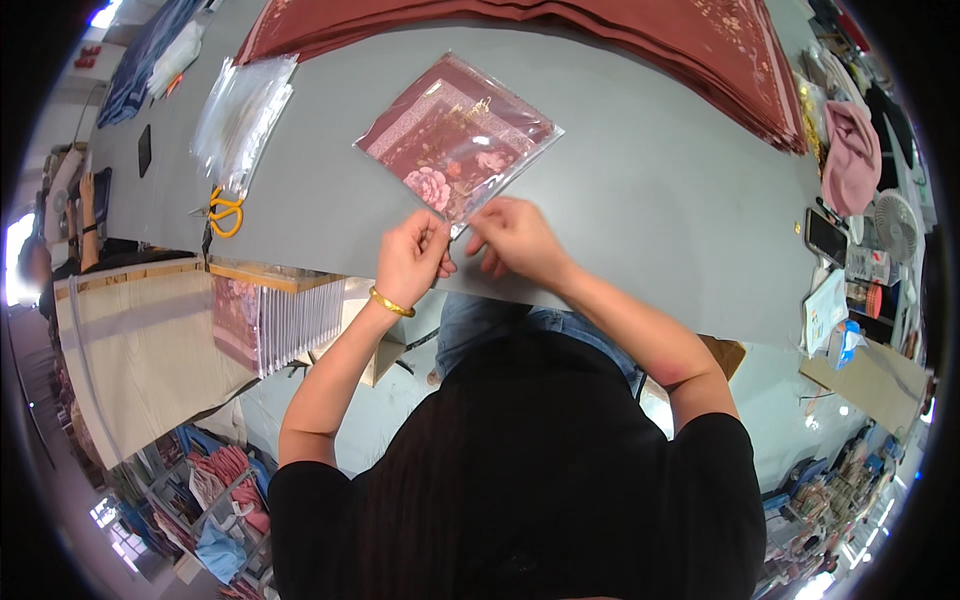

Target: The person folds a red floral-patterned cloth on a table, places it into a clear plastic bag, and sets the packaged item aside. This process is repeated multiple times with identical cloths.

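Note:
A folded dark red floral cloth [465, 135] lies flat inside a clear plastic bag [541, 141] on the grey table, turned so one corner points toward me. That near corner is pinched between the thumb and fingers of my left hand [415, 253], which has a gold bangle [391, 301] at the wrist. My right hand [517, 238] is just right of the same corner, fingers bent and slightly blurred. Its fingertips meet the bag's lower right edge, but whether they grip it is unclear.
A stack of red patterned cloths [570, 19] spans the table's far side. Clear bags [244, 120] and yellow-handled scissors [225, 213] lie left. Bagged cloths stand in a row [292, 322] below the left table edge. At right are a phone [826, 238] and a small fan [896, 225].

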`<state>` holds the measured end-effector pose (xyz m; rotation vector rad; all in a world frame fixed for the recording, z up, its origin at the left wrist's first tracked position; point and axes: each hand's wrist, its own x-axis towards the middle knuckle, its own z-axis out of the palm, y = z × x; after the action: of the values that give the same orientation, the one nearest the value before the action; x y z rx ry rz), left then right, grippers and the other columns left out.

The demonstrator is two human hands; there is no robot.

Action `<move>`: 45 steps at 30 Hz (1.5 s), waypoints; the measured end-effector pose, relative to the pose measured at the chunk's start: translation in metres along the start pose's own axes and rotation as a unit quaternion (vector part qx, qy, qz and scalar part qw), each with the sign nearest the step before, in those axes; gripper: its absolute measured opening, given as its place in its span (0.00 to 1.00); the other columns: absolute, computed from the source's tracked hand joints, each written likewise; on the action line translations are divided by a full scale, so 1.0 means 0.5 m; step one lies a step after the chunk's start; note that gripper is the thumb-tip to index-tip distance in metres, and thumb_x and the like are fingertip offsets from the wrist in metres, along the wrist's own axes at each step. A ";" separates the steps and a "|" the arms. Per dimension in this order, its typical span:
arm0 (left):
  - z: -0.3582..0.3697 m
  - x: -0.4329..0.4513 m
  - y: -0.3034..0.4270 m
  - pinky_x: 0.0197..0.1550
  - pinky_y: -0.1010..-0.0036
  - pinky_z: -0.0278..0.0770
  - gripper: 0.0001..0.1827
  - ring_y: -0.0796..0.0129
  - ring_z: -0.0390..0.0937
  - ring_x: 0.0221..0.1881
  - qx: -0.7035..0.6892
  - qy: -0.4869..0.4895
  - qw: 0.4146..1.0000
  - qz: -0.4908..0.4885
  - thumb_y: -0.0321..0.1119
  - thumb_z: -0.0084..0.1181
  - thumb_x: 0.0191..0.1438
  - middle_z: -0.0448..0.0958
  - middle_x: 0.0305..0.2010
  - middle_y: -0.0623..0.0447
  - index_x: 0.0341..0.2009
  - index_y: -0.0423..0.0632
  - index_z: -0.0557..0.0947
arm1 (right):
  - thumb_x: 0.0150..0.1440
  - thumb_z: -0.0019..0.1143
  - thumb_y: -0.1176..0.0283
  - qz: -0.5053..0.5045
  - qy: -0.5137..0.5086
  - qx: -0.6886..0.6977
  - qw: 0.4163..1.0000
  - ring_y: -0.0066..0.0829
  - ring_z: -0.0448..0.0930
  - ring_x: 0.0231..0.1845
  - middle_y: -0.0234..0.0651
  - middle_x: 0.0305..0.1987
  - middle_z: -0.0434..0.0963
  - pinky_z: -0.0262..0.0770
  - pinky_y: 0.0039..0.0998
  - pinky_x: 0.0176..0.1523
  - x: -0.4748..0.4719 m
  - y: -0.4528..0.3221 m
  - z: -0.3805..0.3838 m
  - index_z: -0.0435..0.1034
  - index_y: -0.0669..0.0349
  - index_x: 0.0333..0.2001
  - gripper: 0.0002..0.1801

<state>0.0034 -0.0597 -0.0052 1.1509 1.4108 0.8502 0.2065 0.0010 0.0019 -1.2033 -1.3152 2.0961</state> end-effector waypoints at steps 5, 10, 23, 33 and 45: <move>-0.099 -0.099 -0.054 0.31 0.79 0.81 0.10 0.72 0.84 0.30 -0.087 -0.036 0.988 -0.120 0.32 0.55 0.67 0.81 0.26 0.52 0.33 0.41 0.78 | 0.67 0.53 0.67 0.031 0.229 -0.151 0.961 0.27 0.80 0.22 0.39 0.31 0.83 0.81 0.31 0.25 -0.015 -0.081 -0.108 0.72 0.70 0.45 0.14; -0.196 -0.195 -0.105 0.44 0.71 0.84 0.23 0.64 0.85 0.40 -0.164 -0.095 0.945 -0.267 0.51 0.48 0.71 0.84 0.40 0.44 0.42 0.41 0.80 | 0.58 0.65 0.60 -0.399 0.074 -0.582 0.704 0.51 0.54 0.79 0.50 0.77 0.56 0.50 0.49 0.79 0.027 0.005 0.022 0.56 0.70 0.69 0.43; -0.570 -0.559 -0.316 0.32 0.72 0.85 0.10 0.65 0.85 0.34 -0.409 0.392 0.824 -0.007 0.31 0.57 0.66 0.84 0.44 0.49 0.49 0.42 0.80 | 0.60 0.60 0.74 -0.394 0.000 -0.474 0.787 0.52 0.60 0.77 0.47 0.75 0.63 0.58 0.45 0.75 0.038 -0.054 0.129 0.63 0.67 0.67 0.31; -0.745 -0.392 -0.496 0.39 0.67 0.85 0.47 0.58 0.81 0.36 -0.112 0.751 0.650 -0.009 0.45 0.72 0.52 0.80 0.48 0.38 0.66 0.36 0.60 | 0.59 0.60 0.79 -0.310 0.102 -0.514 0.794 0.50 0.64 0.75 0.47 0.73 0.65 0.60 0.43 0.75 -0.066 -0.016 0.033 0.65 0.66 0.65 0.30; -0.776 -0.390 -0.349 0.55 0.62 0.76 0.35 0.58 0.77 0.55 -0.168 0.576 0.794 -0.096 0.59 0.55 0.61 0.78 0.60 0.48 0.62 0.46 0.77 | 0.55 0.64 0.78 -0.305 0.252 -0.514 0.762 0.53 0.67 0.72 0.48 0.70 0.68 0.64 0.46 0.71 -0.151 0.003 -0.109 0.68 0.68 0.60 0.28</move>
<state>-0.4188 -0.2577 -0.0471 0.0855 2.1410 1.7063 0.2936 -0.0231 0.0248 -1.2684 -2.2145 0.4341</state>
